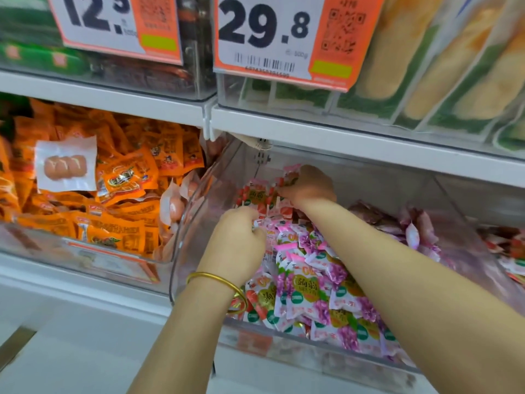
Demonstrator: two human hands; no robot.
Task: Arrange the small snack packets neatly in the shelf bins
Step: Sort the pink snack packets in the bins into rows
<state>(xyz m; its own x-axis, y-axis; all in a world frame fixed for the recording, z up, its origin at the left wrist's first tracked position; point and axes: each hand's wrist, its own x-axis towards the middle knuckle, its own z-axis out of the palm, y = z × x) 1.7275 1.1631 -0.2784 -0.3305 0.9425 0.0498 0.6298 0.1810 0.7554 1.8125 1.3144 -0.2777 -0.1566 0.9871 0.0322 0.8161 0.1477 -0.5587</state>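
**shelfwatcher:** So how far along is the person? The red packets stand on edge in a short row at the back left corner of the clear bin, close against its left wall. The right hand is curled over the far end of that row, gripping the tops. The left hand is curled tight at the near end, pinching what looks like the same red packets. Both hands are busy and neither is spread open.

**binlurker:** Early days, I'd say. That one row is the only bit that looks lined up. The purple packets fill the middle and the front edge of the bin in a loose heap. They lie every which way, some flat, some tipped. Past the right forearm, toward the back, there's a clump of darker mauve packets, jumbled as well.

**shelfwatcher:** Agreed. My guess is the step in hand is squaring up the red row, and the whole purple heap is left to do. Can't tell how deep that heap goes, though.

**binlurker:** Further out it's no tidier. The orange packets in the bin to the left are a heap too, and a white sausage pack that doesn't match lies on top of them. There's also a gold bangle on the left wrist and a price card reading 29.8 on the shelf above.
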